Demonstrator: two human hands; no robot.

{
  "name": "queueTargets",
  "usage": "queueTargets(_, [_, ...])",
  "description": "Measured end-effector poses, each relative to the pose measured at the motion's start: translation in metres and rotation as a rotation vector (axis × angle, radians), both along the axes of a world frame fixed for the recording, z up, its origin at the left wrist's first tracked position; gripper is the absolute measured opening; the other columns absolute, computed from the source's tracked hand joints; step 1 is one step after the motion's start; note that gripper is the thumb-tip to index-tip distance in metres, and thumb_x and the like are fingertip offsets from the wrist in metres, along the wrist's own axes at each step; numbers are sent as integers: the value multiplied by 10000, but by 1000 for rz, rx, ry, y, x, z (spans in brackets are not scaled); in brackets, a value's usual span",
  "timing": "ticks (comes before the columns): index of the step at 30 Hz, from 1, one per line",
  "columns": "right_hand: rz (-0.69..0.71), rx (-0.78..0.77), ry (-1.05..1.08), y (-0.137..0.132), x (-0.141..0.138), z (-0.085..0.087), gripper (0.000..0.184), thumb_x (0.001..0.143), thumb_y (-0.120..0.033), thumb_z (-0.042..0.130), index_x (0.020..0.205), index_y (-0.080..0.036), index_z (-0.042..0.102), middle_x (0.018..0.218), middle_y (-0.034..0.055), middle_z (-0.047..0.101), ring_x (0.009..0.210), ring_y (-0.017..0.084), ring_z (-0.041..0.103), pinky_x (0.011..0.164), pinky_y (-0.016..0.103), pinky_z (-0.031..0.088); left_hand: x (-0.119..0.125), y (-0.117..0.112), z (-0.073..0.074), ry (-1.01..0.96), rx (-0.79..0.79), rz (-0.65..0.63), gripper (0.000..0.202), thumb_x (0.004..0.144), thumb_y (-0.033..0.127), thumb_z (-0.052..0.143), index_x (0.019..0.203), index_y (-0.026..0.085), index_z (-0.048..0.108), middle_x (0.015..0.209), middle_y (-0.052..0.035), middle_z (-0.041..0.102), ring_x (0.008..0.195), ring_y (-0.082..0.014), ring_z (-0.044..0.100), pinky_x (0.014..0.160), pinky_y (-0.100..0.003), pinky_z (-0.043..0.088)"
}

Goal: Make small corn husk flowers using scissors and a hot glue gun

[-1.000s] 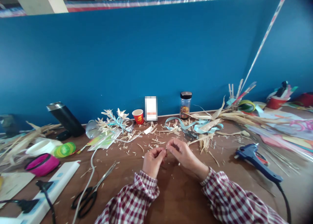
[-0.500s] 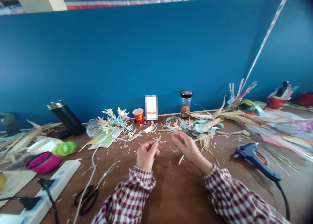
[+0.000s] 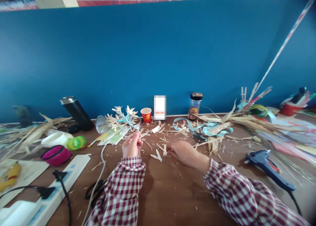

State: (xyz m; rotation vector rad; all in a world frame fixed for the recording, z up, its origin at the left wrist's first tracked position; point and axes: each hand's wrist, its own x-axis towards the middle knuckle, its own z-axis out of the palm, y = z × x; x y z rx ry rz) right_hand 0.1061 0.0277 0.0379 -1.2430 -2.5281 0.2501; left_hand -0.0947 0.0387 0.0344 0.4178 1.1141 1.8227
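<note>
My left hand (image 3: 132, 145) is closed in a pinch, with a thin pale strip (image 3: 145, 134) sticking out past the fingertips. To its right, my right hand (image 3: 186, 152) is bent down low over the table, its fingertips together on a small piece of dried corn husk (image 3: 164, 149). Between the hands lie cut husk petals (image 3: 157, 156). Beyond the left hand stands a bunch of husk flowers (image 3: 123, 118) with light blue stems. Black-handled scissors (image 3: 95, 189) are mostly hidden under my left sleeve.
A blue glue gun (image 3: 269, 168) lies at right, near dried husks (image 3: 247, 120) and blue ribbon (image 3: 217, 130). Along the back are a red paper cup (image 3: 146, 115), a lidded jar (image 3: 196, 107) and a black flask (image 3: 77, 114). A power strip (image 3: 53, 193) and white cord occupy the left.
My left hand has moved left, toward the husk flowers. The right hand has turned down and closed on a husk piece. Loose petals now show between the hands; the view has shifted slightly.
</note>
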Motion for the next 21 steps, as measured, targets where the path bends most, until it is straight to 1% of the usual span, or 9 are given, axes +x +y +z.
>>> queueTargets(3, [-47, 2, -25, 9, 17, 8, 147, 842, -217, 467, 821, -190, 610, 773, 46, 658, 691, 159, 596, 606, 246, 394, 4, -1, -3, 14, -47, -26, 146, 585, 184, 707, 696, 124, 633, 587, 24, 599, 409, -18, 455, 419, -135, 401])
queueTargets(5, [-157, 2, -114, 19, 37, 13, 175, 844, -172, 440, 801, -179, 609, 767, 51, 656, 691, 156, 597, 614, 246, 391, 11, -1, -6, 22, -73, -58, 122, 603, 181, 701, 700, 141, 640, 599, 22, 606, 409, -26, 460, 417, -143, 407])
queueTargets(8, [-370, -28, -322, 34, 68, 17, 188, 825, -121, 427, 798, -148, 612, 762, 86, 652, 690, 172, 605, 608, 256, 388, 21, -4, -9, 26, -84, -124, 54, 642, 168, 677, 687, 167, 647, 606, 15, 612, 411, -37, 468, 415, -152, 410])
queueTargets(11, [-464, -43, -406, 44, 88, 15, 121, 775, -121, 502, 811, -110, 617, 797, 140, 651, 768, 224, 616, 642, 280, 398, 26, -6, -10, 39, -66, -194, 32, 661, 173, 669, 685, 176, 647, 616, 10, 615, 417, -41, 472, 418, -152, 412])
queueTargets(15, [-484, -85, -473, 47, 92, 10, 150, 720, -117, 568, 862, -105, 616, 856, 145, 655, 825, 242, 617, 657, 281, 410, 25, -7, -13, 39, -46, -229, 89, 645, 198, 687, 715, 160, 647, 632, 1, 617, 421, -35, 467, 421, -146, 415])
queueTargets(18, [-492, -89, -505, 46, 89, 10, 174, 741, -91, 529, 894, -121, 607, 879, 131, 655, 824, 232, 621, 653, 280, 419, 26, -5, -17, 54, -58, -219, 116, 630, 225, 692, 711, 155, 649, 633, -11, 617, 416, -42, 467, 414, -158, 416])
queueTargets(21, [-523, -72, -544, 45, 89, 18, 217, 764, -29, 457, 892, -119, 608, 886, 143, 653, 826, 243, 624, 646, 298, 431, 29, -4, -21, 74, -71, -209, 181, 592, 264, 710, 716, 147, 649, 619, -8, 617, 406, -41, 458, 410, -167, 409])
